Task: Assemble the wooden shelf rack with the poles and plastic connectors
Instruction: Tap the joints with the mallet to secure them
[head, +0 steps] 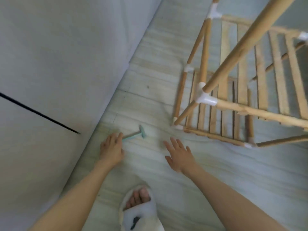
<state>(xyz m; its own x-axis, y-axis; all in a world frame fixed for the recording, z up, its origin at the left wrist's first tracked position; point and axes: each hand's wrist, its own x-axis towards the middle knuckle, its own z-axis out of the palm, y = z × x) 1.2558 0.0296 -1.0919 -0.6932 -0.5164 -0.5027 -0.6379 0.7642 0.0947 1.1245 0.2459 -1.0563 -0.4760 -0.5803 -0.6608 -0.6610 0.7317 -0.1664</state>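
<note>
Floor (191,172) of pale planks fills my view, with a white wall (58,55) on my left. Ahead to the right stands the wooden shelf rack (233,90), poles joined by white plastic connectors (205,97). My right hand (180,155) hovers spread, well short of it. My left hand (112,147) reaches down, fingertips touching the handle of a small green mallet (135,134). My slippered foot (141,212) sits below.

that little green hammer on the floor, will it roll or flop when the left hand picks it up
The hammer looks stiff: its thin handle runs straight to a crosswise head. That T shape would probably stop it rolling on the floor. It seems small and plastic, so likely light, though head-heavy if the left hand, whose fingertips are at the handle's end, lifts it from there.
</note>
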